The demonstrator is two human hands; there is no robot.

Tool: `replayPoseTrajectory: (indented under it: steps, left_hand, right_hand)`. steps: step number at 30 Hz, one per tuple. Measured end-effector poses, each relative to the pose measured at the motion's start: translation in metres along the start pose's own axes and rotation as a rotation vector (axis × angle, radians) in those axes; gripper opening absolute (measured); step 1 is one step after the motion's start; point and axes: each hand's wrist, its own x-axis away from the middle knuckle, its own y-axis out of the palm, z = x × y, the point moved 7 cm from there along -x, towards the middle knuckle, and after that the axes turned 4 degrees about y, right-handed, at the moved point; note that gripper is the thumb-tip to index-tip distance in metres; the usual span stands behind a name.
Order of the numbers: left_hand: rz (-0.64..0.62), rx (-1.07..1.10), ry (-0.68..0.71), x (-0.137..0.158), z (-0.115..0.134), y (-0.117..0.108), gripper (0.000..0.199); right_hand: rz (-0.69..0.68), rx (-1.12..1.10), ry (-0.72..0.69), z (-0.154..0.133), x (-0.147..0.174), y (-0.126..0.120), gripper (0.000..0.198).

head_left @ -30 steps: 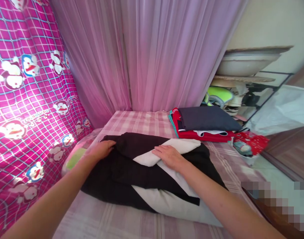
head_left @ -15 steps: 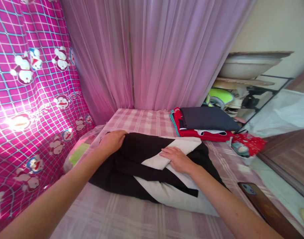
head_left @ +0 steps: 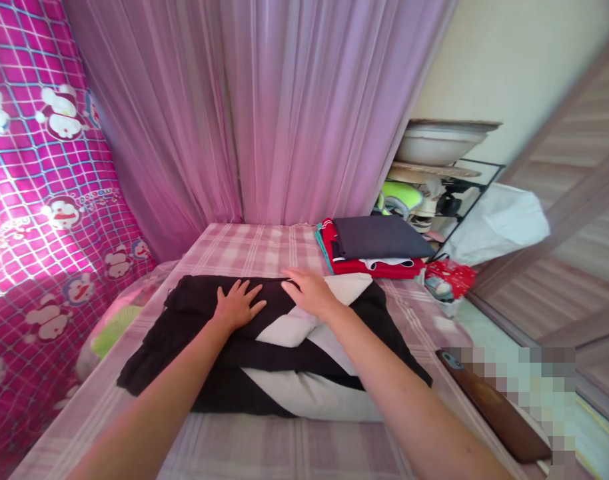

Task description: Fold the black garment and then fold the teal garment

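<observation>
A black garment with pale grey-white panels [head_left: 279,390] lies folded in layers on the plaid cloth. My left hand [head_left: 236,305] rests flat on its black part, fingers spread and palm down. Farther right, my right hand [head_left: 309,292] lies on the upper fold near the far edge, its fingers stretched out. Both hands press on the fabric without gripping it. My right forearm covers part of the garment's right side.
The pink plaid-covered surface [head_left: 264,247] bears a stack of folded clothes [head_left: 379,237] at the back right. A brown phone [head_left: 494,407] lies at the right edge. Purple curtains [head_left: 264,113] hang behind, a patterned pink curtain [head_left: 59,280] at left. A rack with basins [head_left: 439,143] stands right.
My left hand has left the garment's far left edge and moved right onto its black part, fingers now spread. My right hand has slid toward the far edge. The view has turned right.
</observation>
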Motion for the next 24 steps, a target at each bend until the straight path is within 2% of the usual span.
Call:
replayPoseTrajectory:
  steps: [2, 5, 7, 11, 15, 18, 22, 24]
  left_hand:
    - [0.006, -0.020, -0.004, 0.000, 0.000, 0.000, 0.060]
    - [0.004, -0.030, -0.007, -0.003, -0.003, 0.003, 0.060]
    - [0.004, -0.036, -0.004, -0.005, -0.005, 0.006, 0.061]
    - [0.011, -0.039, 0.006, -0.007, -0.006, 0.008, 0.062]
    - [0.018, -0.056, 0.006, -0.006, -0.005, 0.007, 0.061]
    - [0.026, -0.071, -0.006, -0.005, -0.006, 0.006, 0.060]
    - [0.023, -0.071, -0.023, -0.006, -0.005, 0.006, 0.061]
    - [0.035, -0.080, -0.026, -0.006, -0.002, 0.006, 0.062]
  right_hand:
    - [0.038, 0.104, 0.066, 0.004, -0.013, 0.016, 0.050]
    - [-0.106, 0.203, 0.290, 0.042, -0.014, 0.048, 0.062]
    - [-0.167, 0.221, 0.394, 0.071, -0.007, 0.057, 0.067]
    - [-0.146, 0.263, 0.532, 0.114, 0.006, 0.045, 0.066]
    - [-0.103, 0.291, 0.697, 0.142, 0.019, 0.034, 0.066]
    - [-0.089, 0.283, 0.754, 0.149, 0.026, 0.040, 0.069]
    - [-0.073, 0.238, 0.737, 0.151, 0.024, 0.045, 0.068]
    - [-0.112, 0.215, 0.739, 0.152, 0.022, 0.042, 0.067]
